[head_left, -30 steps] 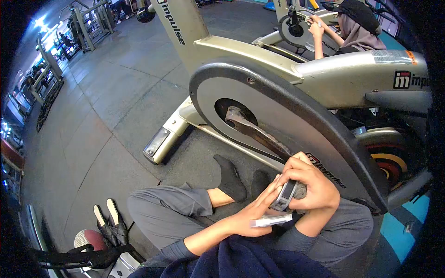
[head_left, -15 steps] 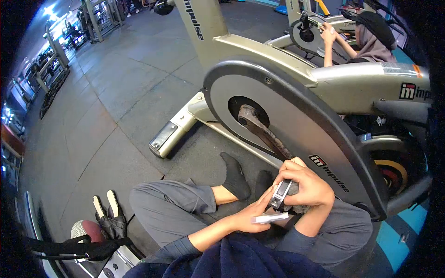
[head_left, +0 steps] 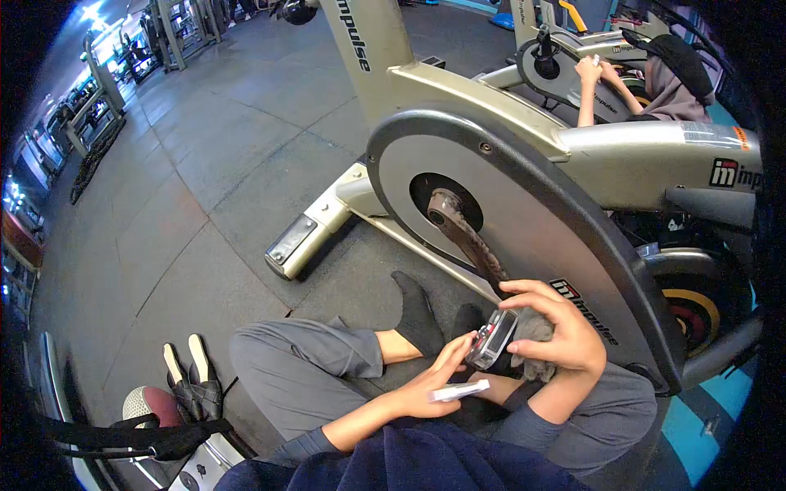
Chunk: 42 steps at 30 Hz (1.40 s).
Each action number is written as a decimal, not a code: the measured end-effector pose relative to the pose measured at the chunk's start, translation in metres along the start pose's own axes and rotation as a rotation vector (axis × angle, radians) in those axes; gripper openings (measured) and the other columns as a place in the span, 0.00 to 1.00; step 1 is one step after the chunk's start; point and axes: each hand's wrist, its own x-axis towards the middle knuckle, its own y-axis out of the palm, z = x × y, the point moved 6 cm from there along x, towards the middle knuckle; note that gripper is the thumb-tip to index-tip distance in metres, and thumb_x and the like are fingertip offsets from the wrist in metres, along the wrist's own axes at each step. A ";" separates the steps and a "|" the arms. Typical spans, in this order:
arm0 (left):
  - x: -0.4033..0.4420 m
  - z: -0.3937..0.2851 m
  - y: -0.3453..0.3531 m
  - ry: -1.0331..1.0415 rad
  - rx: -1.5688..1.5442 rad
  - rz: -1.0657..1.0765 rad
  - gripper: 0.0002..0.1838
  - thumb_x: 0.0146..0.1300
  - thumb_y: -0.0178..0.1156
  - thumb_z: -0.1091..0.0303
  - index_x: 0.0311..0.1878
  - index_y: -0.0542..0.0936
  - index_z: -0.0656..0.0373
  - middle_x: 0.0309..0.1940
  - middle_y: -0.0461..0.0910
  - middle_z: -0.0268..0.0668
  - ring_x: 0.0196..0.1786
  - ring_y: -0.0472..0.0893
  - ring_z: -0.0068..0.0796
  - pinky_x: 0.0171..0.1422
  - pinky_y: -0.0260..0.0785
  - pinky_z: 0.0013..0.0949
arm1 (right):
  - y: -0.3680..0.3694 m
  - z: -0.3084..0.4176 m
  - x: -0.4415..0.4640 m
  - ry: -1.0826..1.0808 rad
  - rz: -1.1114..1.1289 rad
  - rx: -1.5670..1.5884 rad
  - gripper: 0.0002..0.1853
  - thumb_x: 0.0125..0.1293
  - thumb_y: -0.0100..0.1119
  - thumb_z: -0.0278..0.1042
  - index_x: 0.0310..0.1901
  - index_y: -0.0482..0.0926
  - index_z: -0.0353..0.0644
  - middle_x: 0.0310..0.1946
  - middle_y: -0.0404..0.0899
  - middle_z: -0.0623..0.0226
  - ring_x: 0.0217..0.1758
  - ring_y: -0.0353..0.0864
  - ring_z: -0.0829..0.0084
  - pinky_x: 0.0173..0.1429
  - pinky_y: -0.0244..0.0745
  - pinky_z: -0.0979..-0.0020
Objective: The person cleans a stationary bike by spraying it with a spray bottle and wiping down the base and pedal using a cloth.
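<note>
The pedal sits at the lower end of the crank, itself left patchily brown; the pedal's far side cannot be judged. The left hand clasps a white item, fingertips on the pedal; the right hand curls around grey cloth.

The right hand, curled tightly over the pedal a second ago, now has its fingers spread wider, and more of the grey cloth shows beneath them. The left hand has slid back to the pedal's near edge, uncovering a red part, while its white packet tilts more steeply.
</note>
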 end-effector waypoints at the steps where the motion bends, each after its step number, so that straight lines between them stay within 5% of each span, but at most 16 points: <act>1: 0.000 -0.001 -0.004 0.001 -0.003 0.002 0.63 0.49 0.64 0.74 0.81 0.30 0.48 0.79 0.34 0.54 0.81 0.47 0.54 0.75 0.60 0.49 | -0.005 0.000 -0.003 0.015 -0.045 -0.026 0.27 0.48 0.74 0.35 0.53 0.80 0.40 0.62 0.74 0.57 0.65 0.75 0.56 0.68 0.68 0.60; 3: 0.002 -0.003 -0.010 0.020 0.060 0.007 0.62 0.48 0.62 0.76 0.81 0.33 0.48 0.79 0.39 0.53 0.80 0.49 0.54 0.74 0.60 0.49 | -0.011 0.004 -0.008 0.019 -0.135 -0.093 0.24 0.48 0.75 0.35 0.48 0.81 0.38 0.55 0.80 0.56 0.58 0.79 0.59 0.63 0.72 0.62; 4: 0.002 -0.002 -0.014 0.009 0.001 -0.036 0.55 0.49 0.61 0.77 0.81 0.45 0.50 0.79 0.43 0.52 0.80 0.50 0.54 0.75 0.58 0.49 | -0.013 -0.002 -0.011 0.181 -0.142 -0.119 0.22 0.48 0.75 0.35 0.46 0.81 0.38 0.49 0.82 0.57 0.54 0.82 0.60 0.59 0.73 0.63; 5: 0.002 -0.004 -0.017 0.010 0.000 -0.036 0.55 0.49 0.61 0.77 0.81 0.45 0.50 0.79 0.43 0.52 0.80 0.50 0.54 0.75 0.58 0.49 | -0.015 -0.010 -0.016 0.343 -0.148 -0.145 0.21 0.48 0.75 0.36 0.44 0.82 0.38 0.44 0.84 0.58 0.50 0.84 0.62 0.55 0.75 0.65; 6: 0.003 -0.009 -0.022 0.021 0.074 -0.025 0.52 0.48 0.60 0.77 0.79 0.52 0.50 0.78 0.46 0.52 0.80 0.50 0.55 0.77 0.54 0.48 | -0.016 -0.011 -0.019 0.341 -0.207 -0.143 0.17 0.49 0.74 0.35 0.39 0.82 0.37 0.32 0.86 0.60 0.41 0.86 0.63 0.49 0.77 0.66; 9: 0.003 -0.019 -0.031 0.044 0.154 -0.052 0.45 0.46 0.59 0.77 0.74 0.67 0.51 0.76 0.52 0.51 0.80 0.51 0.56 0.79 0.50 0.50 | -0.017 -0.013 -0.021 0.442 -0.230 -0.140 0.16 0.51 0.73 0.36 0.39 0.83 0.36 0.29 0.86 0.59 0.36 0.87 0.62 0.46 0.77 0.66; 21: -0.010 -0.033 -0.065 0.027 0.169 -0.088 0.42 0.47 0.57 0.75 0.73 0.68 0.57 0.74 0.59 0.49 0.79 0.55 0.51 0.79 0.50 0.49 | 0.005 0.006 -0.001 0.360 0.003 -0.143 0.22 0.57 0.69 0.45 0.52 0.85 0.44 0.32 0.87 0.57 0.35 0.89 0.61 0.44 0.80 0.67; 22: -0.009 -0.041 -0.072 0.044 0.233 -0.138 0.41 0.48 0.57 0.80 0.72 0.68 0.61 0.69 0.67 0.49 0.73 0.66 0.49 0.74 0.59 0.46 | 0.006 0.004 -0.001 0.377 0.014 -0.152 0.22 0.57 0.69 0.45 0.52 0.85 0.44 0.32 0.87 0.56 0.35 0.89 0.60 0.43 0.80 0.67; 27: -0.022 -0.036 -0.093 -0.044 0.186 -0.228 0.41 0.51 0.56 0.79 0.74 0.64 0.61 0.57 0.79 0.46 0.55 0.81 0.40 0.62 0.71 0.35 | 0.009 0.015 0.004 0.348 -0.005 -0.159 0.23 0.57 0.69 0.44 0.52 0.85 0.41 0.33 0.87 0.56 0.36 0.88 0.60 0.44 0.80 0.67; 35: -0.043 -0.055 -0.143 -0.130 0.381 -0.523 0.43 0.46 0.57 0.74 0.73 0.66 0.60 0.48 0.78 0.42 0.51 0.81 0.34 0.58 0.72 0.34 | 0.046 0.075 0.046 -0.202 0.046 0.068 0.31 0.49 0.78 0.42 0.55 0.82 0.40 0.41 0.83 0.60 0.45 0.83 0.62 0.50 0.77 0.65; 37: -0.051 -0.058 -0.157 -0.149 0.392 -0.616 0.43 0.46 0.57 0.75 0.74 0.65 0.60 0.49 0.76 0.41 0.51 0.79 0.32 0.58 0.71 0.33 | 0.062 0.082 0.058 -0.273 0.109 0.172 0.34 0.45 0.81 0.41 0.56 0.82 0.40 0.45 0.82 0.60 0.49 0.82 0.63 0.54 0.76 0.66; 38: -0.053 -0.059 -0.164 -0.069 0.318 -0.704 0.42 0.45 0.57 0.75 0.72 0.68 0.60 0.39 0.73 0.42 0.43 0.77 0.37 0.52 0.69 0.32 | 0.069 0.084 0.065 -0.279 0.115 0.169 0.34 0.45 0.81 0.41 0.56 0.82 0.40 0.45 0.82 0.60 0.49 0.82 0.63 0.54 0.76 0.66; 42: -0.063 -0.072 -0.196 -0.111 0.252 -0.810 0.43 0.45 0.55 0.78 0.73 0.67 0.60 0.41 0.76 0.39 0.43 0.80 0.31 0.54 0.72 0.32 | 0.097 0.088 0.081 -0.349 0.196 0.432 0.35 0.44 0.83 0.37 0.57 0.80 0.39 0.53 0.78 0.60 0.60 0.76 0.64 0.65 0.69 0.65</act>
